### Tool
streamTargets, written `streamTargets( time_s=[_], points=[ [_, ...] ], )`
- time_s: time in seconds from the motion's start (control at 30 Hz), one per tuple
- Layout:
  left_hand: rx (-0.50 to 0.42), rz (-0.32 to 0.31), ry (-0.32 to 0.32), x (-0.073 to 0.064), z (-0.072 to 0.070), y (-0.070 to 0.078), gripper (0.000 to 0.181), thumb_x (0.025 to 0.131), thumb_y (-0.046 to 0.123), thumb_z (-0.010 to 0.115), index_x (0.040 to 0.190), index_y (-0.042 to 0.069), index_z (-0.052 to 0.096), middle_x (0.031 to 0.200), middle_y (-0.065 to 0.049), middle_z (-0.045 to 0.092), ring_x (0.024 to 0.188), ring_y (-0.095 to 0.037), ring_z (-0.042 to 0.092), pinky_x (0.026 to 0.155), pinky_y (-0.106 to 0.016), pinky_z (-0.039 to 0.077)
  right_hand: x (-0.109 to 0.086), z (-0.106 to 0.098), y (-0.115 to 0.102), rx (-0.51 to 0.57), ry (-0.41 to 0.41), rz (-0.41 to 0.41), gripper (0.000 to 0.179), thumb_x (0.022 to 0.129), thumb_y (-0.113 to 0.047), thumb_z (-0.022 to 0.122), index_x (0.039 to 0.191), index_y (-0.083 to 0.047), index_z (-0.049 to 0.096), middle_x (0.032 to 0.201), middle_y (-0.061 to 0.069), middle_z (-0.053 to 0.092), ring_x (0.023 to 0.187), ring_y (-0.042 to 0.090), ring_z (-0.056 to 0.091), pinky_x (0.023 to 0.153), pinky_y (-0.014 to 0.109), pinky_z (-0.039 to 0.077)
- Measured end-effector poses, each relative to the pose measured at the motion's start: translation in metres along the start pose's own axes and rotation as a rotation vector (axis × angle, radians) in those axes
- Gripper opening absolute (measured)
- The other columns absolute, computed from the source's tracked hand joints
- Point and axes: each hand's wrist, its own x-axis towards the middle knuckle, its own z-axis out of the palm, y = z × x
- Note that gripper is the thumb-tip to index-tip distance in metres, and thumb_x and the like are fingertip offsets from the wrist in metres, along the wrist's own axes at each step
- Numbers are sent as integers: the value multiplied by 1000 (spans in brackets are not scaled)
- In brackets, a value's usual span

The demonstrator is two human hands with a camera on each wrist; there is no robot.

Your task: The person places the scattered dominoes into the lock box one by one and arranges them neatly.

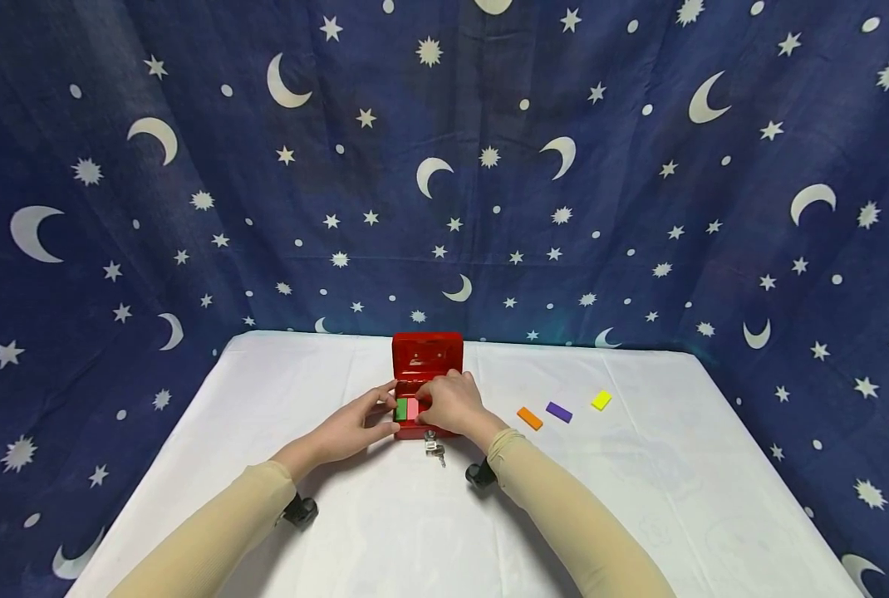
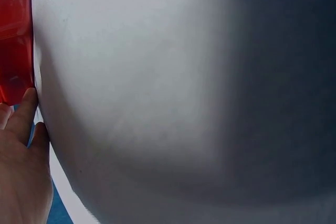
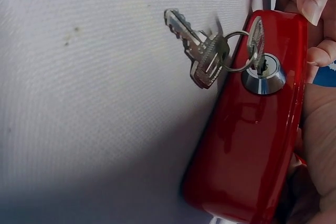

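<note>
A red cash box point(image 1: 410, 433) stands with its lid point(image 1: 427, 350) raised. Inside lie a green block point(image 1: 401, 409) and, beside it, a pink block point(image 1: 412, 409). My left hand point(image 1: 347, 428) rests against the box's left side, its thumb at the front left corner and its fingers fairly straight. From the right, my right hand point(image 1: 452, 403) reaches into the box and pinches the pink block between thumb and fingertips; the palm hides the box's right half. A key sits in the front lock point(image 3: 264, 74), and a second key point(image 3: 202, 53) hangs from its ring.
On the white cloth point(image 1: 385, 531) right of the box lie an orange block point(image 1: 530, 418), a purple block point(image 1: 559, 412) and a yellow block point(image 1: 601, 400). Behind the table hangs a dark blue curtain point(image 1: 482, 208) with moons and stars.
</note>
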Motion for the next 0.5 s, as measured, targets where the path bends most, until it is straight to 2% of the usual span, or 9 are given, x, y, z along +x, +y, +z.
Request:
streamTargets(
  time_s=[0.2,0.5],
  points=[
    [1,-10,-1,1,0,0,35,97,44,70,121,23,55,165,14,28,143,-17,44,119,-56,28,-1,-1,0,10,0,3,39,81,-41,85,116,-26,79,95,-12,73,91,15,48,82,36,36],
    [1,-24,4,1,1,1,35,97,44,70,122,24,55,166,12,28,145,-20,42,118,-59,28,-1,-1,-1,10,-4,7,40,81,-41,85,118,-26,78,96,-12,73,92,16,49,83,37,35]
  ],
)
